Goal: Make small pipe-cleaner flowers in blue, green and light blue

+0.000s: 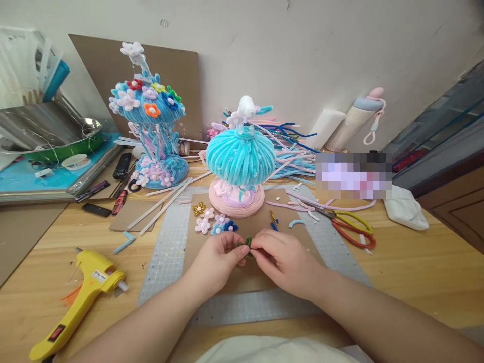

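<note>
Low over the brown cardboard sheet (227, 282), my left hand (217, 259) and my right hand (285, 259) pinch a small dark green pipe-cleaner piece (248, 242) between their fingertips. Fingers cover part of it, so its full shape is hidden. Just beyond my left hand lie several small pipe-cleaner flowers (203, 225) in pink, gold, lilac and blue. Behind them stands a turquoise pipe-cleaner dome (241, 156) on a round pink base (236, 204). A short gold and blue twisted piece (274, 220) lies beyond my right hand.
A yellow glue gun (88, 292) rests at the left. Scissors (350, 227) with yellow and orange handles lie at the right on the grey cutting mat (328, 242). A blue flowered jellyfish-like model (151, 116) stands back left. Loose pipe cleaners (295, 164) are piled behind the dome.
</note>
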`<action>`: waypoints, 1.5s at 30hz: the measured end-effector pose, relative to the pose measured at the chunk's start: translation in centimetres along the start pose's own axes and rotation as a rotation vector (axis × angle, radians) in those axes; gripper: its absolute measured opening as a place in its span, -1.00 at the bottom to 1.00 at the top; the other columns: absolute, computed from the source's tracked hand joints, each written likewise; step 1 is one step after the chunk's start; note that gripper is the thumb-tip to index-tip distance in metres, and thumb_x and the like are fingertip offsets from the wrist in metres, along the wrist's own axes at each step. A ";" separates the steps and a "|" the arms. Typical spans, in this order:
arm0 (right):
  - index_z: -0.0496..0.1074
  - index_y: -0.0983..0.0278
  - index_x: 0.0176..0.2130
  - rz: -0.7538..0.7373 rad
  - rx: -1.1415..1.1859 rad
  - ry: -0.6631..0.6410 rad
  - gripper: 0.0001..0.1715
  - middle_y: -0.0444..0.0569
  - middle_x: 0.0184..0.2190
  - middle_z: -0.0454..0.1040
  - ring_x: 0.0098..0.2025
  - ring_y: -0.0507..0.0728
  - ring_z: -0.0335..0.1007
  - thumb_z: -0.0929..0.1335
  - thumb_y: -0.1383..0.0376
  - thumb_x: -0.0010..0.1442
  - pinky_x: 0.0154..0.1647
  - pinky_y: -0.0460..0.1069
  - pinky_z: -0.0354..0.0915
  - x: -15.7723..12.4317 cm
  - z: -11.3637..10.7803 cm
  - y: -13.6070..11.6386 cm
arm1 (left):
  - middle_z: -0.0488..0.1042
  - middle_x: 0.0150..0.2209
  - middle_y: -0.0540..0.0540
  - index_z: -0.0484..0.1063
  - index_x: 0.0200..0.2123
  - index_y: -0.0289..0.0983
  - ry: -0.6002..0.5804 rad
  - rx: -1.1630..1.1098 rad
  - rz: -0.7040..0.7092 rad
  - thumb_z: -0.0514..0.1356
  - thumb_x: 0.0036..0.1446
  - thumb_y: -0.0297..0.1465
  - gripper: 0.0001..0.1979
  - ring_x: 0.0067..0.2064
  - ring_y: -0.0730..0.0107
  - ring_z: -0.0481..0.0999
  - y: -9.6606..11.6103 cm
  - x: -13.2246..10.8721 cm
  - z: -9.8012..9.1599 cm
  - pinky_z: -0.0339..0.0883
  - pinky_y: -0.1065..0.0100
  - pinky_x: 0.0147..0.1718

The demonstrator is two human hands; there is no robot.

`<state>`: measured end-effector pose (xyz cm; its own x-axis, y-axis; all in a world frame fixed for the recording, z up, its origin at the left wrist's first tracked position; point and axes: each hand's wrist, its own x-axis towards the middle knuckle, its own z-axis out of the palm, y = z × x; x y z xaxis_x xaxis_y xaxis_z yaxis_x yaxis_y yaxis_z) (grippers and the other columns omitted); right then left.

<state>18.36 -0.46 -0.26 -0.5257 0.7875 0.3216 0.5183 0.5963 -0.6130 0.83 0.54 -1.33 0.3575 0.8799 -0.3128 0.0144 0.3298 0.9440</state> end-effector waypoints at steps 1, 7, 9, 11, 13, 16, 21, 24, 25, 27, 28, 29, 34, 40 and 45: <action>0.32 0.28 -0.38 0.025 0.012 0.013 -0.87 -0.08 -0.46 0.34 -0.42 0.03 0.23 0.23 0.44 0.17 -0.40 -0.08 0.14 0.0 0.0 -0.2 | 0.37 -0.49 0.02 0.35 -0.42 -0.30 0.011 0.106 0.065 0.22 0.00 -0.31 -0.83 -0.44 0.44 0.36 0.0 -0.1 0.0 0.24 0.37 -0.39; 0.28 0.30 -0.51 0.533 0.610 0.028 -0.88 -0.21 -0.64 0.19 -0.60 -0.06 0.04 0.29 0.36 0.05 -0.60 -0.13 -0.02 0.4 0.6 -0.5 | 0.40 -0.44 0.00 0.37 -0.39 -0.26 0.113 0.619 0.364 0.13 0.09 -0.40 -0.93 -0.37 0.40 0.34 0.7 -1.1 0.0 0.17 0.38 -0.37; 0.27 0.31 -0.52 0.694 0.948 -0.029 -0.89 -0.25 -0.68 0.13 -0.66 -0.10 -0.07 0.31 0.35 0.00 -0.65 -0.14 -0.13 0.7 0.9 -0.3 | 0.41 -0.42 -0.02 0.38 -0.39 -0.26 0.118 0.656 0.406 0.13 0.09 -0.41 -0.94 -0.36 0.39 0.35 0.7 -1.1 0.0 0.17 0.37 -0.35; 0.26 0.33 -0.52 0.771 1.168 -0.057 -0.87 -0.26 -0.69 0.14 -0.68 -0.13 -0.12 0.34 0.34 -0.04 -0.66 -0.15 -0.21 0.9 1.1 0.1 | 0.41 -0.42 -0.03 0.38 -0.38 -0.26 0.102 0.553 0.368 0.15 0.08 -0.39 -0.94 -0.35 0.38 0.35 0.5 -0.8 0.0 0.19 0.36 -0.34; 0.26 0.33 -0.50 0.785 1.254 -0.024 -0.83 -0.23 -0.66 0.22 -0.69 -0.14 -0.04 0.37 0.32 -0.04 -0.66 -0.15 -0.19 1.0 1.3 0.3 | 0.40 -0.43 -0.02 0.37 -0.37 -0.27 0.050 0.298 0.256 0.18 0.05 -0.36 -0.90 -0.37 0.39 0.36 0.2 -0.3 -0.1 0.23 0.35 -0.33; 0.26 0.30 -0.40 0.774 1.308 -0.008 -0.78 -0.15 -0.58 0.36 -0.66 -0.10 0.15 0.38 0.26 -0.01 -0.66 -0.16 -0.11 0.8 1.3 0.5 | 0.38 -0.48 0.01 0.32 -0.40 -0.29 -0.043 -0.049 0.122 0.20 0.02 -0.32 -0.84 -0.41 0.43 0.37 0.1 0.2 -0.2 0.26 0.36 -0.33; 0.28 0.30 -0.38 0.717 1.099 -0.016 -0.73 -0.17 -0.56 0.35 -0.64 -0.08 0.18 0.35 0.15 0.04 -0.68 -0.17 -0.07 0.7 0.9 0.4 | 0.39 -0.46 -0.02 0.34 -0.43 -0.32 -0.045 -0.028 0.067 0.25 -0.05 -0.35 -0.82 -0.41 0.45 0.36 0.6 0.2 -0.3 0.25 0.38 -0.37; 0.27 0.29 -0.39 0.734 1.008 -0.063 -0.74 -0.21 -0.59 0.33 -0.67 -0.11 0.11 0.37 0.18 -0.01 -0.68 -0.18 -0.07 0.8 0.8 0.3 | 0.39 -0.45 -0.02 0.35 -0.42 -0.32 -0.034 -0.025 0.065 0.26 -0.06 -0.34 -0.81 -0.40 0.44 0.37 0.6 0.2 -0.2 0.25 0.37 -0.36; 0.27 0.29 -0.38 0.746 1.006 -0.085 -0.75 -0.21 -0.59 0.34 -0.67 -0.11 0.11 0.37 0.19 -0.01 -0.68 -0.19 -0.08 0.8 0.8 0.3 | 0.38 -0.45 -0.01 0.35 -0.43 -0.32 -0.034 -0.032 0.064 0.26 -0.05 -0.33 -0.81 -0.40 0.44 0.38 0.6 0.1 -0.2 0.26 0.36 -0.35; 0.27 0.29 -0.39 0.767 0.987 -0.143 -0.79 -0.20 -0.59 0.36 -0.67 -0.11 0.12 0.35 0.22 -0.02 -0.69 -0.19 -0.07 0.9 0.8 0.3 | 0.39 -0.47 -0.01 0.35 -0.44 -0.32 -0.047 -0.027 0.055 0.26 -0.05 -0.30 -0.79 -0.41 0.44 0.38 0.5 0.1 -0.2 0.26 0.37 -0.36; 0.27 0.29 -0.41 0.771 0.965 -0.174 -0.81 -0.19 -0.59 0.37 -0.67 -0.11 0.12 0.34 0.24 -0.02 -0.68 -0.19 -0.07 0.9 0.8 0.2 | 0.39 -0.49 -0.01 0.36 -0.45 -0.33 -0.058 -0.013 0.048 0.26 -0.05 -0.29 -0.78 -0.42 0.45 0.38 0.5 0.1 -0.1 0.25 0.38 -0.37; 0.27 0.30 -0.44 0.771 0.937 -0.200 -0.85 -0.19 -0.59 0.37 -0.67 -0.11 0.12 0.33 0.26 -0.03 -0.68 -0.18 -0.05 0.9 0.7 0.2 | 0.40 -0.50 -0.01 0.36 -0.47 -0.33 -0.070 0.000 0.037 0.26 -0.05 -0.28 -0.78 -0.43 0.46 0.37 0.6 0.0 -0.1 0.24 0.39 -0.38; 0.27 0.30 -0.51 0.661 0.791 -0.228 -0.94 -0.20 -0.62 0.33 -0.66 -0.09 0.11 0.29 0.36 -0.03 -0.64 -0.16 0.02 1.0 0.2 0.1 | 0.45 -0.51 -0.05 0.40 -0.48 -0.36 -0.183 -0.082 -0.089 0.29 -0.09 -0.24 -0.72 -0.49 0.49 0.38 0.5 -0.3 -0.1 0.27 0.41 -0.42; 0.32 0.30 -0.53 0.406 0.445 -0.106 -0.90 -0.19 -0.61 0.27 -0.55 -0.05 0.13 0.29 0.41 0.01 -0.56 -0.14 0.05 0.6 0.3 -0.1 | 0.42 -0.56 -0.03 0.41 -0.52 -0.36 -0.162 -0.307 -0.196 0.35 -0.14 -0.29 -0.75 -0.51 0.49 0.40 0.1 -0.4 -0.1 0.33 0.35 -0.38; 0.26 0.27 -0.36 0.515 0.725 -0.110 -0.86 -0.20 -0.57 0.28 -0.61 -0.05 0.17 0.29 0.23 0.11 -0.63 -0.15 0.09 0.6 0.4 0.0 | 0.40 -0.52 0.05 0.42 -0.46 -0.32 -0.028 -0.362 -0.113 0.36 -0.14 -0.40 -0.82 -0.47 0.56 0.39 0.6 -0.5 -0.1 0.26 0.48 -0.38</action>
<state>17.80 -0.09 -0.35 -0.4269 0.8886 -0.1676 0.1741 -0.1011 -0.9795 0.55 0.33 -0.63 0.3981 0.8231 -0.4050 -0.2739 0.5280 0.8038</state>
